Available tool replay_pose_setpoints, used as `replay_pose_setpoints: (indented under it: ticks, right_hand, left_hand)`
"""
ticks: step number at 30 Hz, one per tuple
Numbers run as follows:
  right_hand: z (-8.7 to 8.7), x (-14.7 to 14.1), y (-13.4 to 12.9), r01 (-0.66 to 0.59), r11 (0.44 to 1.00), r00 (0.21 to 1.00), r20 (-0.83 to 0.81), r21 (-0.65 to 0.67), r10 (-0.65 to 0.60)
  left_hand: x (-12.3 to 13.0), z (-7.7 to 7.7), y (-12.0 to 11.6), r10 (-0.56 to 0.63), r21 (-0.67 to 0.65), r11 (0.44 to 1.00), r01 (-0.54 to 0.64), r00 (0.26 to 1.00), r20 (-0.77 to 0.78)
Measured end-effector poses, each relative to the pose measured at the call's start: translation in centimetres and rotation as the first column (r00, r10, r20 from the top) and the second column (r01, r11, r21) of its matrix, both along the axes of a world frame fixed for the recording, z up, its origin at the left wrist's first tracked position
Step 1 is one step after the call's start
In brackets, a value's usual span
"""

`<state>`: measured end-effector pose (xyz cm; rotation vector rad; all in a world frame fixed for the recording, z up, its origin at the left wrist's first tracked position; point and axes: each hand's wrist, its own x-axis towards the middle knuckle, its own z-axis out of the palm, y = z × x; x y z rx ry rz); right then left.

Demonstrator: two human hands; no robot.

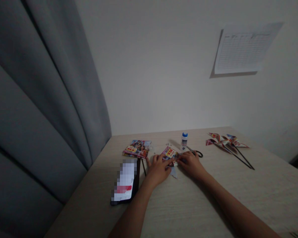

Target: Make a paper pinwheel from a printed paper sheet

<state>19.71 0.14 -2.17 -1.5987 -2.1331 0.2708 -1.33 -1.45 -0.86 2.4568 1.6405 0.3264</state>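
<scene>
A colourful printed paper piece lies on the table between my hands, with a pale corner sticking out toward me. My left hand rests over its left side, fingers spread. At its right edge, my right hand has its fingers bent together on the paper; whether they pinch it is too small to tell. Just behind my right hand stands a small glue bottle with a blue cap. Scissors with dark handles lie beside that hand, partly hidden by it.
Printed sheets are stacked at the left, near a dark stick and a phone. Two paper pinwheels on dark sticks lie at the right of the table. A grey curtain hangs left.
</scene>
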Motion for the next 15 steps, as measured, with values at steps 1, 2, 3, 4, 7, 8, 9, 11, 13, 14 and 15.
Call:
replay_pose_setpoints:
  ticks: [1,2,3,4,7,8,9,11,13,14,15]
  right_hand:
    - [0.02,0.01,0.00,0.001,1.000,1.000,-0.001,-0.003,-0.001]
    - [0.05,0.02,0.00,0.002,1.000,1.000,-0.002,-0.008,-0.002]
    - [0.11,0.03,-0.02,0.002,1.000,1.000,-0.002,-0.012,-0.002]
    - [0.18,0.04,-0.04,0.004,1.000,1.000,-0.004,-0.015,-0.004]
    - [0.50,0.09,-0.17,-0.002,1.000,1.000,-0.021,-0.019,0.002]
    - [0.61,0.11,-0.23,-0.009,1.000,1.000,-0.029,-0.022,0.009]
    - [0.71,0.13,-0.30,-0.019,1.000,0.999,-0.036,-0.023,0.018]
    - [0.85,0.17,-0.40,-0.031,0.999,0.999,-0.039,-0.020,0.030]
    - [0.89,0.22,-0.44,-0.037,0.999,0.999,-0.026,-0.013,0.037]
    - [0.88,0.25,-0.43,-0.041,0.999,0.999,-0.016,-0.011,0.040]
    - [0.85,0.28,-0.40,-0.044,0.999,0.999,-0.006,-0.013,0.044]
  left_hand:
    - [0.01,-0.03,0.03,0.001,0.000,1.000,-0.001,1.000,-0.005]
    - [0.02,-0.07,0.06,0.002,-0.002,1.000,-0.002,1.000,-0.011]
    - [0.04,-0.11,0.09,0.005,-0.006,1.000,-0.005,1.000,-0.017]
    - [0.04,-0.15,0.12,0.007,-0.008,1.000,-0.007,1.000,-0.023]
    - [0.02,-0.26,0.17,0.006,-0.005,1.000,-0.006,0.999,-0.037]
    - [0.00,-0.26,0.17,0.005,-0.003,1.000,-0.005,0.999,-0.041]
    - [-0.02,-0.24,0.17,0.003,-0.004,1.000,-0.003,0.999,-0.046]
    - [-0.04,-0.16,0.16,0.002,-0.014,1.000,-0.003,0.998,-0.056]
    - [-0.04,-0.05,0.15,0.002,-0.021,1.000,-0.003,0.998,-0.064]
    - [-0.04,-0.02,0.15,0.002,-0.021,1.000,-0.004,0.998,-0.067]
    - [-0.03,-0.01,0.16,0.003,-0.019,1.000,-0.004,0.998,-0.069]
